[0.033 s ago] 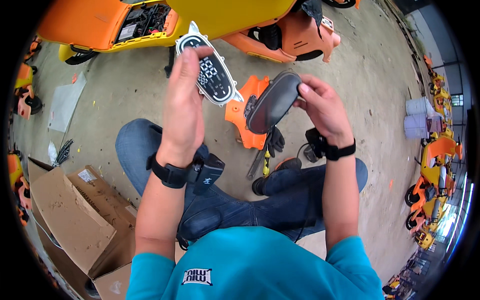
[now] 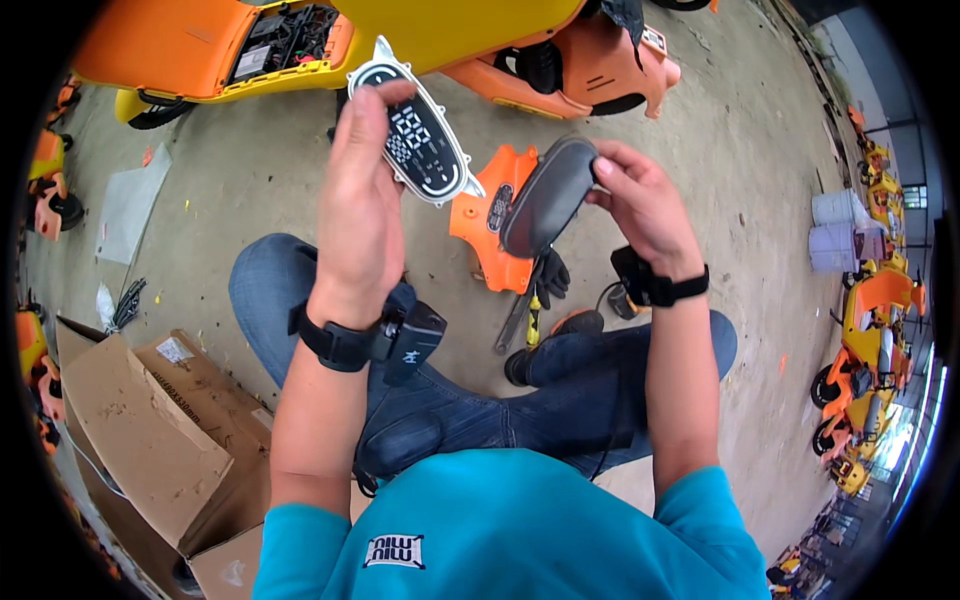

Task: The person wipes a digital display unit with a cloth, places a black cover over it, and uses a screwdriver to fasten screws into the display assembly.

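Observation:
My left hand (image 2: 360, 190) is closed on an oval scooter instrument panel (image 2: 425, 140) with a pale rim, small mounting tabs and white display segments on a black face. Its thumb lies over the upper end of the face. Opposite it, my right hand (image 2: 640, 195) pinches the upper right edge of a dark, smooth oval display cover (image 2: 548, 198), held tilted. The two parts are apart. Below and between them is an orange plastic panel (image 2: 480, 225), partly hidden behind the cover.
On the floor near my feet are a dark glove (image 2: 553, 275), a yellow-handled screwdriver (image 2: 534, 325) and a grey metal tool (image 2: 512, 328). An opened cardboard box (image 2: 150, 400) stands at left. A yellow-orange scooter (image 2: 420, 35) spans the far side; white buckets (image 2: 835, 230) stand right.
Both hands have shifted slightly, and the dark cover has turned a little, showing less reflection. Each hand keeps its hold.

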`<state>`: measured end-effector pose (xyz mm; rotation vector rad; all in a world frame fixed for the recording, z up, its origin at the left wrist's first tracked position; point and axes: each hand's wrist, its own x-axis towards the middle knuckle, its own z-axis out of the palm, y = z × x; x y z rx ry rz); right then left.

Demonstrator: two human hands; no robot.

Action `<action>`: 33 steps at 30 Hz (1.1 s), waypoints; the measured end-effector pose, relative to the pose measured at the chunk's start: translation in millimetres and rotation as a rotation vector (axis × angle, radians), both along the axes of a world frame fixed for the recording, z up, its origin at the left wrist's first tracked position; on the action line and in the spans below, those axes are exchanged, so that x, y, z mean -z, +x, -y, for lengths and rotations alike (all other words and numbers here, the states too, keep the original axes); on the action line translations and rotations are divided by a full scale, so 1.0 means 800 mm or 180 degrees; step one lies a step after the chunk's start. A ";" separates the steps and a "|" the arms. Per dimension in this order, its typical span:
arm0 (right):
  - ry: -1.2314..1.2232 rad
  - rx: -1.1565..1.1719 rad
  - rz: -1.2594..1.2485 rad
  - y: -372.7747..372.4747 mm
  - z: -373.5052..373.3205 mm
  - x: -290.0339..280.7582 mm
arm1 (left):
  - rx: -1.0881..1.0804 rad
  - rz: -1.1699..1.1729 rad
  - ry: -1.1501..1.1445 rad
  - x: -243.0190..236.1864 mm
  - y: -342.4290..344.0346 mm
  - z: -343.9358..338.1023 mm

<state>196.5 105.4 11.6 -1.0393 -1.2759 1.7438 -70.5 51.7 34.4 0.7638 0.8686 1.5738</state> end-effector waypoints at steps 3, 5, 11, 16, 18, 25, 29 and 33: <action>-0.0470 0.0171 0.0125 0.029 -0.033 0.065 | -0.0077 0.0167 0.0046 -0.009 0.001 -0.002; -0.0728 0.0280 0.0366 0.046 -0.042 0.105 | -0.0030 0.0022 0.0013 -0.005 -0.006 -0.002; -0.1011 0.0119 0.1518 0.045 -0.054 0.190 | -0.0074 0.0027 0.0055 0.001 -0.006 -0.003; -0.0949 -0.0054 0.1960 0.008 -0.064 0.236 | -0.0051 -0.0023 -0.0055 0.000 -0.002 -0.002; -0.0908 0.0018 0.1978 -0.006 -0.064 0.252 | -0.0010 0.0026 -0.0071 0.002 0.000 -0.004; 0.0451 -0.0490 0.3827 -0.066 -0.072 0.258 | 0.0183 0.0290 -0.0385 0.002 -0.004 -0.001; 0.0990 -0.0609 0.3988 -0.060 -0.069 0.301 | 0.0279 0.0524 -0.0206 0.016 -0.001 -0.005; 0.1328 -0.0272 0.4443 -0.072 -0.073 0.250 | 0.0046 0.0530 -0.0487 0.015 -0.003 -0.001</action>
